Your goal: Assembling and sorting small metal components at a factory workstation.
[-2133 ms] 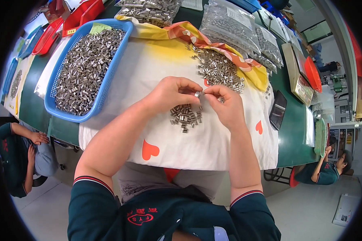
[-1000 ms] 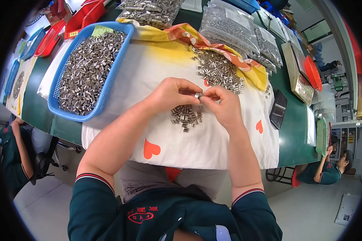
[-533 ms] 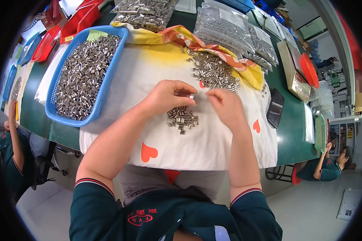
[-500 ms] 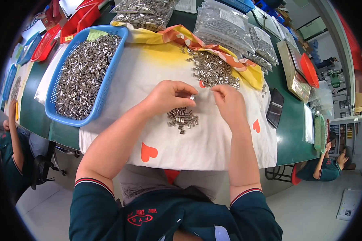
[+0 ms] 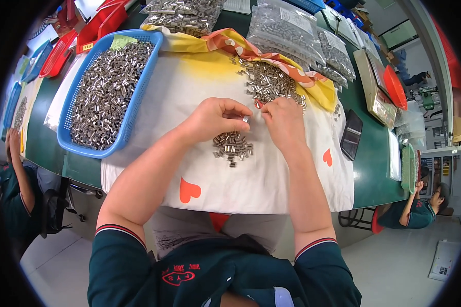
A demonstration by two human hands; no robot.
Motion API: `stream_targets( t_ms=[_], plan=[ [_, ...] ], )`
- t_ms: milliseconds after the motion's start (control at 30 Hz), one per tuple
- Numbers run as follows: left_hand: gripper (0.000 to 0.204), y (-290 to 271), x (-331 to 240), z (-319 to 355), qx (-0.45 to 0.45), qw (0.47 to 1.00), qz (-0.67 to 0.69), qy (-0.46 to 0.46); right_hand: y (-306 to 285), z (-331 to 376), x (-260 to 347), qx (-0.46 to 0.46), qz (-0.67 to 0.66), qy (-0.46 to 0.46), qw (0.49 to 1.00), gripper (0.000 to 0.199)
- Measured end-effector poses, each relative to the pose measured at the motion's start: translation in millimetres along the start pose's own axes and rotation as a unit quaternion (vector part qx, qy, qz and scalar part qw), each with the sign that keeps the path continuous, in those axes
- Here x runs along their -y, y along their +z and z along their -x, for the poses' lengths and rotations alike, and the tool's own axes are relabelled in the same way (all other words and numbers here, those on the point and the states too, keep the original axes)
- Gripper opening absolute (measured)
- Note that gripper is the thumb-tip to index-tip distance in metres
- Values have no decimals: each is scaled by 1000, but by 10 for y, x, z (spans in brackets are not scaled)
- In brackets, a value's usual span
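Over the white cloth [image 5: 159, 153], my left hand [image 5: 217, 118] is closed, with a small shiny metal sleeve [image 5: 246, 118] pinched between thumb and fingers. My right hand [image 5: 286, 123] is beside it, its fingers pressed together at the near edge of a larger pile of metal sleeves [image 5: 271, 82]. Whether a piece is between those fingertips is too small to make out. Just below my left hand lies a smaller heap of sleeves [image 5: 233, 147], its far part partly covered by that hand.
A blue basket [image 5: 62, 128] full of metal pieces stands at left. Clear bags of parts [image 5: 284, 28] lie behind a yellow-orange cloth fold [image 5: 230, 43]. A dark wallet-like object [image 5: 351, 135] rests on the green table [image 5: 376, 174] at right. Other people sit at both sides.
My right hand has moved left and slightly away from me, closer to my left hand and the larger pile. My left hand has shifted only a little.
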State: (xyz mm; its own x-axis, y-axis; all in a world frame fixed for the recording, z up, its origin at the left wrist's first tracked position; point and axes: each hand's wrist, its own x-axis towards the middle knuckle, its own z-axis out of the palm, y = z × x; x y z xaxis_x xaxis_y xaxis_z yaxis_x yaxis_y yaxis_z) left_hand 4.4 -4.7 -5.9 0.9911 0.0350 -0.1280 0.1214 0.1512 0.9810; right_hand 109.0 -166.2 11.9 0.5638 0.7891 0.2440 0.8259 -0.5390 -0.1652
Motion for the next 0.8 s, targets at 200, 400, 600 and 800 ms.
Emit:
stream_targets(
  t_ms=[200,400,600,800],
  plan=[
    [26,-16,51,55,-23,998,-48,21,145,44,-108,5,-47,-28,998,14],
    [28,-26,-71,-64,-19,998,-42,46,-22,-35,-34,-52,-82,-55,994,14],
    [28,-41,-35,-10,-33,997,-53,42,-21,66,164,-4,-487,112,866,9],
    [30,-35,-1,15,-35,999,-18,32,-18,109,231,-9,-486,92,869,9]
  ],
)
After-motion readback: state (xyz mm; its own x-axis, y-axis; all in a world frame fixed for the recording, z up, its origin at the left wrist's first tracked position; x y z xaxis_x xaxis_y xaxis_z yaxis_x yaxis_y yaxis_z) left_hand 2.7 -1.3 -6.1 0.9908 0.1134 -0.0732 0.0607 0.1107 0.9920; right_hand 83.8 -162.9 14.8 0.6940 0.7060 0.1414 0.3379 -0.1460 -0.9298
